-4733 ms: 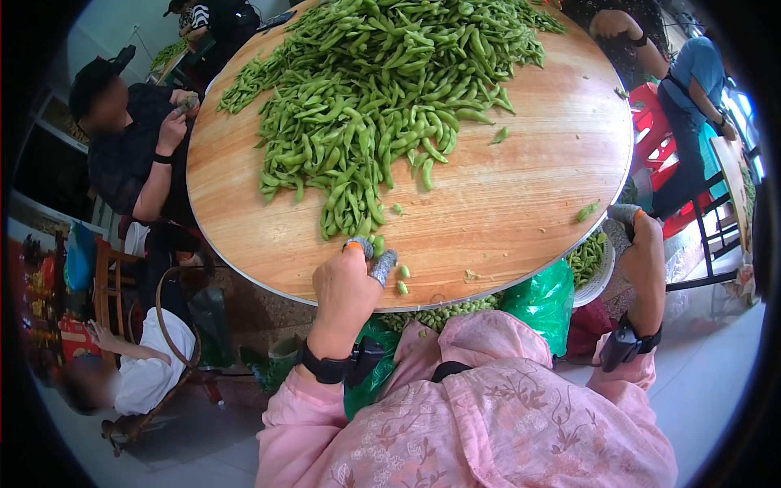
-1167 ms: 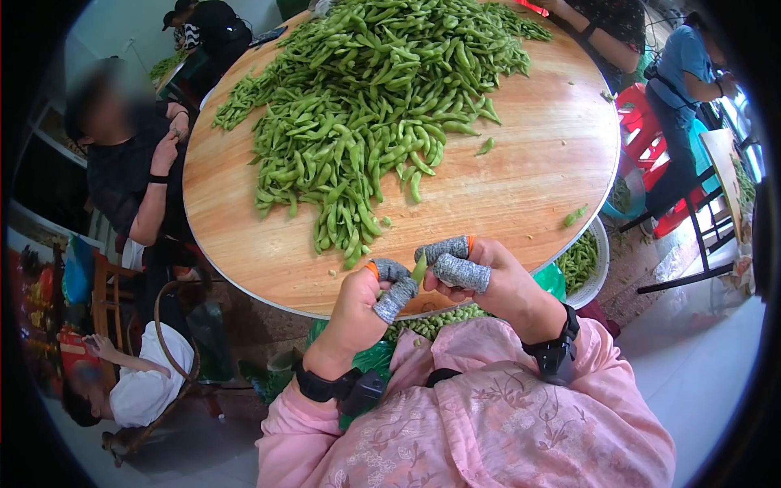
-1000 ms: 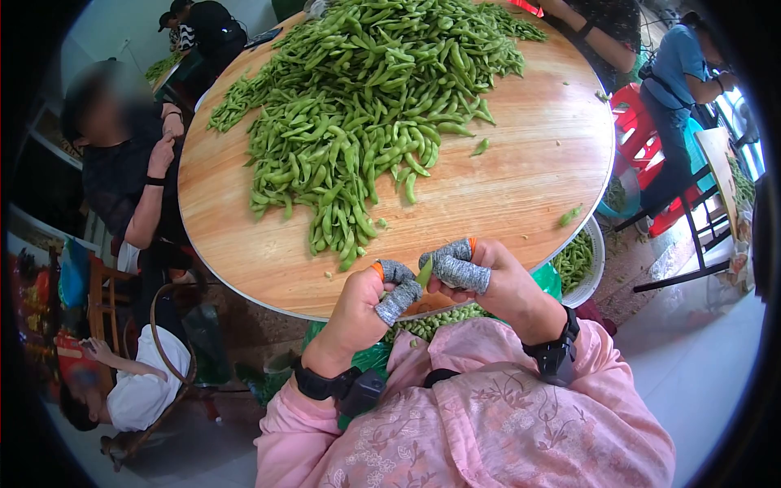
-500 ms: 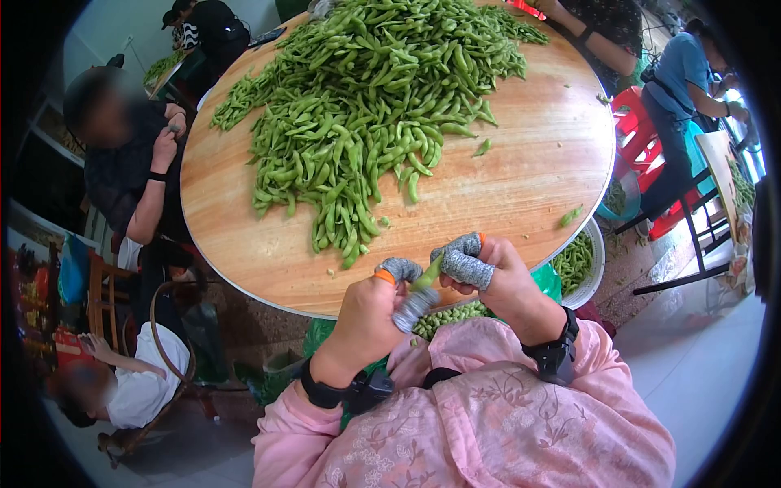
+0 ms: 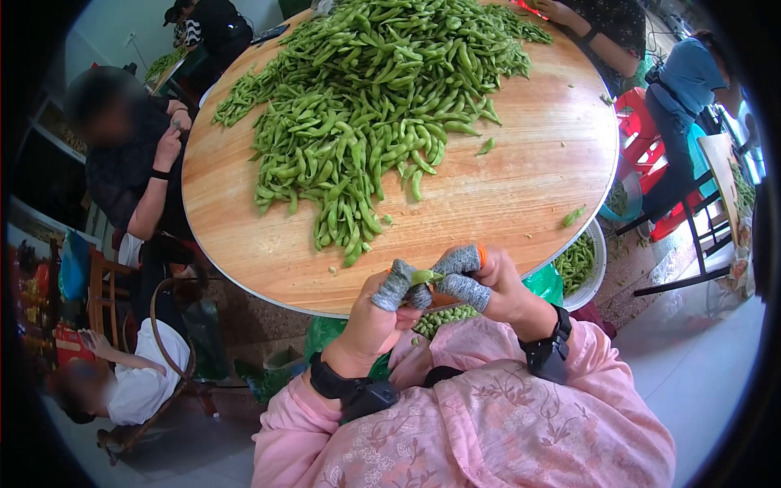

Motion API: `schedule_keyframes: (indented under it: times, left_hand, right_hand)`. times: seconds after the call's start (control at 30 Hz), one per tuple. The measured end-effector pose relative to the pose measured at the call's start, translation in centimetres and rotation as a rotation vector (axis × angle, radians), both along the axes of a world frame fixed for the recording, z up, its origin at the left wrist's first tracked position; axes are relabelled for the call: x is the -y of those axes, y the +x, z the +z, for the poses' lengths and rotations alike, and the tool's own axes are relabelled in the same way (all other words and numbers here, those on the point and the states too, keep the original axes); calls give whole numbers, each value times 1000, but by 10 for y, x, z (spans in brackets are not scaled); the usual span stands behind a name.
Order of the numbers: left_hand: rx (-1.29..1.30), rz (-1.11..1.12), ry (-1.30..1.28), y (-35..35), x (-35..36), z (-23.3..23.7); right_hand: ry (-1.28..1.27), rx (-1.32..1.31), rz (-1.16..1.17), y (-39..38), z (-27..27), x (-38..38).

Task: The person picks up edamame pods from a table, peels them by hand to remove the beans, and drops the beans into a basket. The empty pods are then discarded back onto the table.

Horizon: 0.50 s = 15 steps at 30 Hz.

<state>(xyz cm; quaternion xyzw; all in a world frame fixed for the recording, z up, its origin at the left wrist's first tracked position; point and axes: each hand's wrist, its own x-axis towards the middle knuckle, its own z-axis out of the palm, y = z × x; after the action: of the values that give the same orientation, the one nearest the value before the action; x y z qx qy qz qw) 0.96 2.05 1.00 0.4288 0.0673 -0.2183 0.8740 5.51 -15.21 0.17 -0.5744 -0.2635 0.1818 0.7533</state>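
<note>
Close to the near edge of the round wooden table (image 5: 504, 195), my left hand (image 5: 378, 313) pinches a green pod (image 5: 423, 277) between fingers wrapped in grey covers. My right hand (image 5: 492, 285), also with grey finger covers and an orange band, is closed on the other end of the same pod. A large heap of green pods (image 5: 390, 73) lies on the table beyond my hands. Beneath my hands, shelled green beans (image 5: 443, 320) show in part above my lap.
A white basket of pods (image 5: 578, 264) stands right of my right hand, below the table edge. One person (image 5: 122, 154) sits at the table's left; another's arm (image 5: 606, 49) is at the far right. Red chairs (image 5: 639, 126) stand on the right.
My left hand has turned and moved slightly right and closer to my right hand. The pod between them now lies more level.
</note>
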Motion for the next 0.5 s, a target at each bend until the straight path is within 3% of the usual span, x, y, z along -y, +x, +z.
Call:
schedule_keyframes:
  times: [0.07,0.13,0.2,0.23,0.3,0.33,0.5]
  left_hand:
    - [-26,-35,-44,1,-2,-4]
    - [-48,-68,-87,1,-1,-4]
    - [235,42,425,-2,3,-1]
    - [236,43,425,-1,5,-1]
    - [730,-17,735,1,6,2]
    - [707,-88,825,1,5,9]
    - [739,-40,1038,3,0,8]
  right_hand:
    - [-53,139,20,1,-2,2]
    - [-40,-52,49,1,-3,3]
    - [-18,-196,44,1,0,4]
    - [3,-339,44,2,3,5]
    - [-6,-367,23,2,9,5]
    - [-16,-397,-2,2,11,6]
    - [-49,-421,103,-1,13,9]
